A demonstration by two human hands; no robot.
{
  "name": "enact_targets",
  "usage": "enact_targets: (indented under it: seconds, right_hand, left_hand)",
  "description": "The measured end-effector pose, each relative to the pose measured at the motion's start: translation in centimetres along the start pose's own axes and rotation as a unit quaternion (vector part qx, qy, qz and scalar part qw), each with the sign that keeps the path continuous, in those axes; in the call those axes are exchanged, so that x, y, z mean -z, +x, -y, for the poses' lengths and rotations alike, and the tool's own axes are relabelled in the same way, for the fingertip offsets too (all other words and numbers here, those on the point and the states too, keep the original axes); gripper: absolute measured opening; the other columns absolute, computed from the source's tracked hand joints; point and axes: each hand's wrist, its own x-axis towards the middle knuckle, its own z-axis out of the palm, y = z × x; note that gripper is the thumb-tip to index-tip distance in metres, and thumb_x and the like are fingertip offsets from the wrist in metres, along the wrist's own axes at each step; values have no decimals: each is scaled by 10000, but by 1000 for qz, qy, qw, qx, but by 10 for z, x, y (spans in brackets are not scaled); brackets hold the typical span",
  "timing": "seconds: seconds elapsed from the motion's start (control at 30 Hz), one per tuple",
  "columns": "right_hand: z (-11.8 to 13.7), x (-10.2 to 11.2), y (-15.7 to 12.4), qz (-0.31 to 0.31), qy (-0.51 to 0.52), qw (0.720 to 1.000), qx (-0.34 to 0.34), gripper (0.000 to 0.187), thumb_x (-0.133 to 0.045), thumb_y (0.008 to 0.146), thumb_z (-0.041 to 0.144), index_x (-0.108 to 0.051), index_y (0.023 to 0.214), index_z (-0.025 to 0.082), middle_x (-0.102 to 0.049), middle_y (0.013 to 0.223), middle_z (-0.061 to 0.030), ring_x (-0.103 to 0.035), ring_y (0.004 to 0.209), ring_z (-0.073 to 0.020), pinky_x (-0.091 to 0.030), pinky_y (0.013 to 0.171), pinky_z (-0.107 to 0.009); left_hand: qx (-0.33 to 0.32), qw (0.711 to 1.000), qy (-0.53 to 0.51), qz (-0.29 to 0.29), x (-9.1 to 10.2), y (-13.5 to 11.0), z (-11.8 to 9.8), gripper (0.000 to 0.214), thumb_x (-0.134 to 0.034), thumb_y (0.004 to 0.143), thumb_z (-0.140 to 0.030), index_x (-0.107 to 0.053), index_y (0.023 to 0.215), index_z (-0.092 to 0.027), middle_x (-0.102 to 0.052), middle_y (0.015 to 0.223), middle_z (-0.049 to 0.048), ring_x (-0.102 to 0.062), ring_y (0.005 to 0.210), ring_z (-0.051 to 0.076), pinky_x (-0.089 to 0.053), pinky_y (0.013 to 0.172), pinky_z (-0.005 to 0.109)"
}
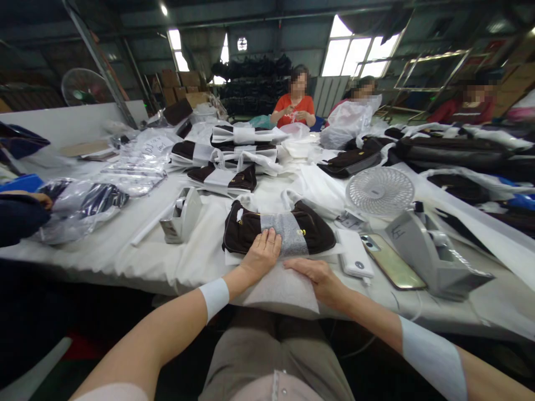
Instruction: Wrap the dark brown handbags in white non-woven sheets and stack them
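A dark brown bag (244,229) with a grey wrap band (288,231) round its middle lies on the white-covered table (137,259) in front of me. My left hand (261,255) lies flat, fingers stretched out, with the fingertips on the band's lower edge. My right hand (320,277) rests flat on a white fabric sheet (278,292) that hangs over the table's near edge below the bag. Neither hand grips anything.
A white power bank (355,256), a phone (393,262) and a grey tape dispenser (434,253) lie to the right, a small fan (379,191) behind them. Another dispenser (181,216) stands left. Wrapped bags (234,150) are stacked farther back. Three people sit across the table.
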Motion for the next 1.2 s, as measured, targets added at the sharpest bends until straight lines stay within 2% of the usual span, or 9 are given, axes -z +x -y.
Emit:
enact_targets:
  seconds: [0.17, 0.27, 0.37, 0.5, 0.63, 0.73, 0.87, 1.03, 1.2]
  right_hand:
    - [41, -1, -5, -40, 36, 999, 6, 254, -511, 939, 244, -686, 1121, 213, -748, 979, -83, -720, 887, -186, -593, 780, -268]
    - [46, 0, -7, -57, 24, 998, -1, 242, -528, 922, 232, -688, 1103, 215, -742, 1030, -98, -714, 935, -197, -596, 804, -285]
    - [36, 7, 1, -55, -1, 997, -54, 235, -510, 906, 185, -709, 1032, 201, -714, 1137, -120, -703, 999, -210, -588, 854, -310]
    - [18, 15, 19, -75, -27, 991, -111, 243, -497, 928, 241, -736, 945, 204, -722, 1117, -100, -688, 1043, -236, -563, 921, -363]
    - [5, 18, 30, -121, -11, 970, -211, 306, -549, 908, 412, -720, 761, 206, -722, 748, -27, -684, 665, -201, -567, 604, -296]
    - [0, 18, 35, -114, 41, 941, -317, 346, -563, 867, 478, -703, 714, 201, -641, 572, 6, -603, 518, -172, -466, 480, -256]
    - [-5, 16, 40, -103, 36, 904, -413, 400, -508, 864, 492, -683, 673, 188, -636, 555, -14, -586, 511, -164, -401, 504, -252]
    - [-13, 8, 42, -88, -88, 887, -445, 491, -456, 878, 495, -517, 489, 202, -570, 488, -26, -531, 504, -156, -307, 533, -272]
    - [-18, 4, 48, -64, -137, 869, -472, 458, -471, 900, 449, -518, 518, 202, -604, 530, -40, -546, 525, -157, -282, 553, -270]
  left_hand:
    - [-12, 1000, 26, -7, 20, -23, -8, 409, -403, 956, -135, -477, 1352, -67, -520, 1389, 249, -555, 1254, 313, -504, 1002, 432]
    - [-6, 1000, 21, 3, 32, -33, -14, 420, -416, 949, -151, -478, 1358, -76, -511, 1407, 233, -549, 1263, 311, -493, 1012, 425]
    - [12, 1000, -15, 9, 42, -34, -12, 427, -473, 933, -197, -504, 1345, -89, -509, 1423, 204, -515, 1299, 296, -464, 1043, 417]
    - [68, 990, -121, -13, 55, -36, -7, 588, -643, 839, -464, -538, 1333, -162, -531, 1413, 166, -501, 1293, 306, -436, 1063, 492]
    - [143, 969, -171, -104, 59, -38, -8, 227, -630, 888, -384, -700, 960, -181, -717, 1047, 95, -637, 951, 232, -512, 872, 417]
    - [179, 957, -183, -139, 60, -34, -8, 235, -533, 952, -315, -680, 856, -159, -719, 905, 84, -614, 778, 200, -495, 734, 376]
    - [204, 952, -200, -107, 63, -24, -5, 224, -490, 975, -286, -642, 857, -171, -695, 818, 46, -583, 688, 181, -456, 664, 330]
    - [246, 948, -196, -49, 58, -18, 2, 287, -492, 972, -280, -534, 699, -202, -568, 654, 0, -550, 613, 169, -447, 603, 298]
    - [277, 927, -221, -126, 63, -9, 4, 143, -468, 964, -190, -593, 1028, -164, -621, 1020, 93, -625, 828, 169, -546, 755, 309]
